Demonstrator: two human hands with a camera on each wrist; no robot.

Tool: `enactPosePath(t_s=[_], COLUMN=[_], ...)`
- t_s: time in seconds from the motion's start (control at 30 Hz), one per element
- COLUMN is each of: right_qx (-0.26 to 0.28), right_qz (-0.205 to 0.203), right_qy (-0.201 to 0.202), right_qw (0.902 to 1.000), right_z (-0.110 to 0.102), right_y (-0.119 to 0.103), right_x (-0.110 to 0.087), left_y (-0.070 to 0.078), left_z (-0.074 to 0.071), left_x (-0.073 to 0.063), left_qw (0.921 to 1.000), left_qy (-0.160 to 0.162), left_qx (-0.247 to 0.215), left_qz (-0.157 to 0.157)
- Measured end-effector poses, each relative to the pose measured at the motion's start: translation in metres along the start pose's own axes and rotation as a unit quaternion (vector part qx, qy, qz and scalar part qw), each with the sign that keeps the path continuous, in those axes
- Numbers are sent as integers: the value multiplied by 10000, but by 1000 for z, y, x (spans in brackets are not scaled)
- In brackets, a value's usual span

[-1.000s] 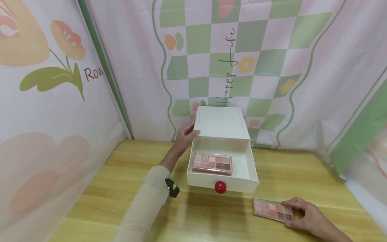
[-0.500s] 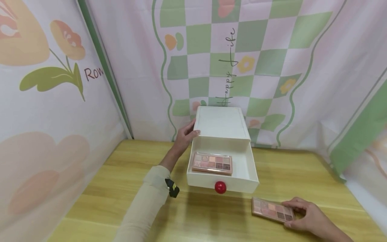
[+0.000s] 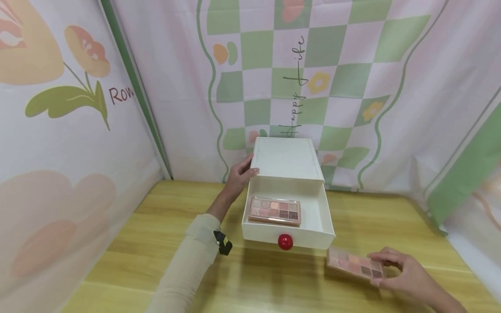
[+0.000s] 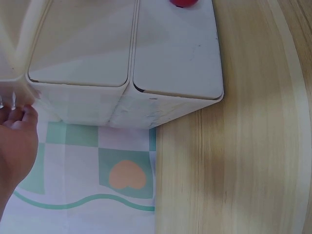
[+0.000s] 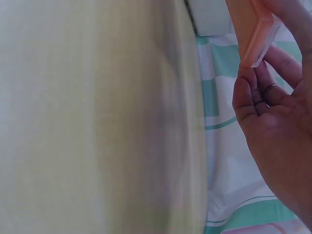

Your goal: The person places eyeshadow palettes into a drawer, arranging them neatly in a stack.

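Observation:
A white drawer box point(image 3: 287, 158) stands near the back of the table, its top drawer point(image 3: 288, 240) with a red knob point(image 3: 285, 242) pulled out. Inside that drawer, at the front left, lies an eyeshadow palette point(image 3: 275, 211). My left hand point(image 3: 236, 178) presses against the box's upper left side, thumb by the front edge. In the left wrist view, the fingers touch the box wall. To the right of the drawer, my right hand point(image 3: 403, 274) pinches a second eyeshadow palette point(image 3: 354, 264) by its right end. This palette is blurred and tilted; the right wrist view shows its orange-pink edge point(image 5: 258, 36).
The wooden table point(image 3: 266, 287) extends in front of the box and to both sides. In the left wrist view, lower drawer fronts point(image 4: 178, 48) are shut. Printed cloth point(image 3: 285, 65) hangs close behind the box, with another cloth wall point(image 3: 70, 143) at left.
The right hand has lifted and tilted the palette and shifted slightly right. The left hand, drawer box and the palette in the drawer have stayed put.

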State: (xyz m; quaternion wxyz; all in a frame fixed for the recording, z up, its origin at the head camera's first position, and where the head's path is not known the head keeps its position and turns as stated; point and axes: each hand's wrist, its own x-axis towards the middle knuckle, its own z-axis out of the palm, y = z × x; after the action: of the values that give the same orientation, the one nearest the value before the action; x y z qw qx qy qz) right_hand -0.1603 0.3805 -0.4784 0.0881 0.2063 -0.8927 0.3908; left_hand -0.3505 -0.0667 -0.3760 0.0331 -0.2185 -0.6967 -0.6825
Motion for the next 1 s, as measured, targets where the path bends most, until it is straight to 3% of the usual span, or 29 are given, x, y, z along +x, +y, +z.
enactPosePath(t_s=[0.6, 0.83, 1.0], right_qx=[31, -106, 28], right_qz=[-503, -437, -784], right_qy=[172, 81, 70], right_qw=[9986, 9990, 9969], right_z=[-29, -42, -50], right_y=[-33, -40, -49], right_x=[17, 23, 31], left_y=[1, 2, 4], left_z=[1, 0, 0], left_x=[-2, -2, -2], left_qw=[10000, 10000, 10000], left_qy=[8, -21, -27], left_qx=[2, -19, -47], left_qz=[-59, -25, -8])
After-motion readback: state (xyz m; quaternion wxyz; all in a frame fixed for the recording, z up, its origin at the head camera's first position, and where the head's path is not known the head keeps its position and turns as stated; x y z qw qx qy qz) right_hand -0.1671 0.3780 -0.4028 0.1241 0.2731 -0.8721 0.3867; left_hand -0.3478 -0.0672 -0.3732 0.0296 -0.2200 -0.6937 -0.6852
